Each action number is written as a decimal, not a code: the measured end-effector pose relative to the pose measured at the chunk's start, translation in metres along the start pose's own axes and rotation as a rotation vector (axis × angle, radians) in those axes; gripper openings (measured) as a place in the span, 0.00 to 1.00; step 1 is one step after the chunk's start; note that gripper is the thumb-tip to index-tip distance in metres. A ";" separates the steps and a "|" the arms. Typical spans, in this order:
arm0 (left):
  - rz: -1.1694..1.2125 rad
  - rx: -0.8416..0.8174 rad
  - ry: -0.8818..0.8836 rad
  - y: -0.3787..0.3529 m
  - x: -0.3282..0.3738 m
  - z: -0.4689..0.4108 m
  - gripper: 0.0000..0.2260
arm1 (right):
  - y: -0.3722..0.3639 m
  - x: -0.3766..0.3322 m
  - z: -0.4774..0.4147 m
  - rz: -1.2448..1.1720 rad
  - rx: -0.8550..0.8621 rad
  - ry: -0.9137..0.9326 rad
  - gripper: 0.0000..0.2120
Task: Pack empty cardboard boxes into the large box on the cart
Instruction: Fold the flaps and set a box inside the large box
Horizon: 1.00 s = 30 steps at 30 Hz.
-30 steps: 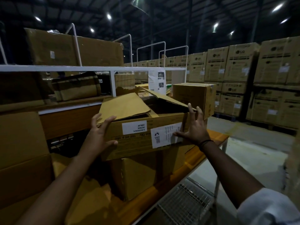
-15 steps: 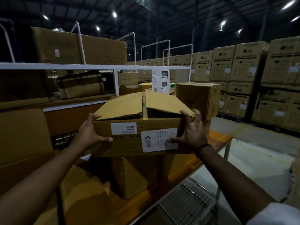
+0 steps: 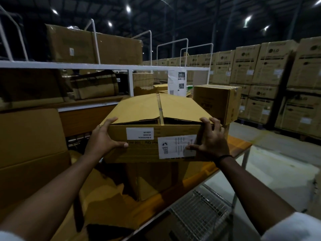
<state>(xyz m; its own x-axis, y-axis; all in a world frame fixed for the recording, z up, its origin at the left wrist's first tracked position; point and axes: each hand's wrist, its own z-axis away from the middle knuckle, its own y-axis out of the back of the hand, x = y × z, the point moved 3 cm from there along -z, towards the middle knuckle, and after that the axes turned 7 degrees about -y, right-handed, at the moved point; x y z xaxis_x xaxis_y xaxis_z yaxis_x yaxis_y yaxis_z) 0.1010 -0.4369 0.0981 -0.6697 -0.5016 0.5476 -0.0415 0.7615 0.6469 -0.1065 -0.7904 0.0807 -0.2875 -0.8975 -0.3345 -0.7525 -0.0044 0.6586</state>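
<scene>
Two white labels [image 3: 139, 133] on box [image 3: 139, 108]; "LG" cartons [image 3: 274, 65].

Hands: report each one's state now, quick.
Left hand: grips the left end of the brown cardboard box with white labels.
Right hand: grips the same box's right end.

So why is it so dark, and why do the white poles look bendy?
Head view: only small ceiling lamps light the hall, so under the box lies deep shadow; head view: the wide lens bows the white poles near the edges; head view: the far stacks on the right are blurred, the box's label sharper.
</scene>
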 end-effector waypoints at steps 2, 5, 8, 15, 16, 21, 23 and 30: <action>-0.013 0.014 -0.014 0.007 0.000 0.010 0.50 | 0.004 -0.003 0.008 -0.001 0.007 0.005 0.54; -0.022 0.029 -0.041 0.021 0.007 0.025 0.49 | 0.011 -0.010 0.025 -0.043 0.019 -0.024 0.55; -0.032 0.023 -0.038 0.035 0.008 0.046 0.49 | 0.021 -0.021 0.043 -0.065 0.023 -0.028 0.54; -0.055 0.040 -0.067 0.096 -0.003 0.100 0.49 | 0.043 -0.072 0.092 -0.144 0.004 -0.028 0.52; -0.067 0.049 -0.063 0.108 -0.006 0.110 0.49 | 0.044 -0.083 0.099 -0.154 0.001 -0.023 0.53; -0.106 0.132 -0.033 0.170 -0.030 0.167 0.50 | 0.045 -0.144 0.134 -0.168 0.014 0.024 0.53; -0.127 0.148 -0.015 0.195 -0.043 0.189 0.50 | 0.042 -0.170 0.148 -0.176 0.007 0.049 0.53; -0.188 0.219 0.079 0.285 -0.086 0.281 0.49 | 0.023 -0.270 0.191 -0.277 -0.075 0.149 0.53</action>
<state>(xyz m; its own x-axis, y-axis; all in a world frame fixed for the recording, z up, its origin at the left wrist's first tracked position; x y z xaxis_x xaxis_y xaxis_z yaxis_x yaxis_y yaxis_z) -0.0613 -0.0614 0.0867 -0.5762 -0.6658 0.4741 -0.3235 0.7185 0.6158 -0.1595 -0.4643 0.0570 0.0160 -0.9122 -0.4095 -0.7430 -0.2850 0.6057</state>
